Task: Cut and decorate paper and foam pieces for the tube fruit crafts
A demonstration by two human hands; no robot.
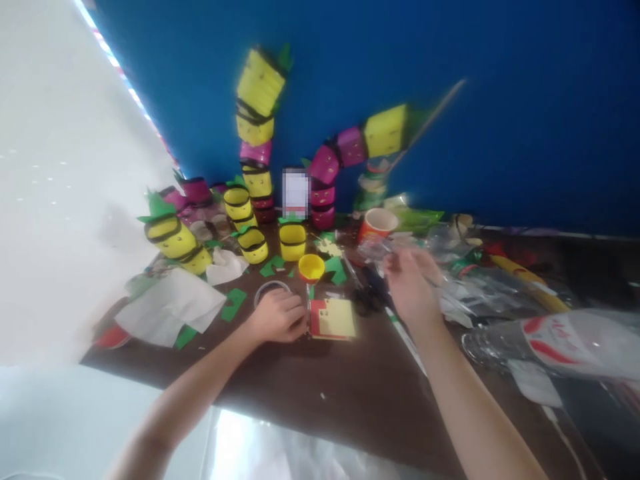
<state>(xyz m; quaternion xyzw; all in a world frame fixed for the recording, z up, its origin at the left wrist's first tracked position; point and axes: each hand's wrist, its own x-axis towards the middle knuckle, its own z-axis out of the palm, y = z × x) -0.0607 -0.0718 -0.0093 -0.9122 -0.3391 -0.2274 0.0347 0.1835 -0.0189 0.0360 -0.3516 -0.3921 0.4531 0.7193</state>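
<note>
My left hand [280, 315] rests on the dark table with its fingers curled; what they hold, if anything, is hidden. Just behind it lies a dark ring like a tape roll [273, 287], partly covered by the hand. Right beside the fingers is a pale yellow paper pad [337, 319] on a red sheet. A small yellow cup [311, 268] stands behind the pad. My right hand [413, 283] is raised at the right, blurred, close to some clear plastic [375, 249] and an orange paper cup [378, 225]. Its fingertips are too smeared to read.
Yellow and purple cup figures with black bands [260, 180] rise against the blue wall. Green paper scraps [233, 304] and white sheets [170, 307] lie leftward. A clear bottle [565, 343], plastic wrap [480, 287] and scissors [367, 297] occupy the right side.
</note>
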